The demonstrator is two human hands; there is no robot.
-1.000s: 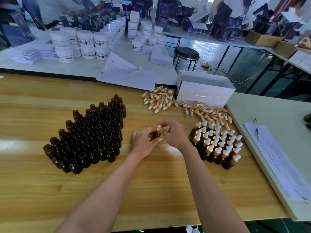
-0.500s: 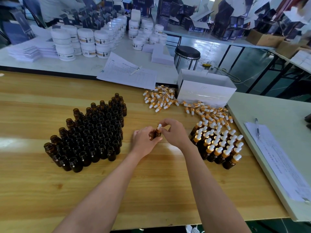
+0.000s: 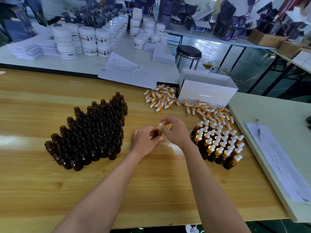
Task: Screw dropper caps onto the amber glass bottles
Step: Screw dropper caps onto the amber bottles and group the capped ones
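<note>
At the middle of the wooden table point(image 3: 50, 190), my left hand point(image 3: 145, 140) wraps its curled fingers round a small brown bottle point(image 3: 158, 134). It holds the bottle upright, so the neck does not spin with the cap. My right hand point(image 3: 177, 132) comes in from three o'clock. Its thumb lies beside the gold collar of the dropper cap point(image 3: 160, 126) and the other fingers arch loosely above the white bulb; whether they pinch it I cannot tell. The open bottles point(image 3: 94, 132) stand packed at nine o'clock, handy for my left hand, I'd say. The capped bottles point(image 3: 218, 143) gather at three o'clock, where the right can set them down. Loose caps point(image 3: 161, 100) lie scattered from twelve to two o'clock, beside a white box point(image 3: 207, 91).
</note>
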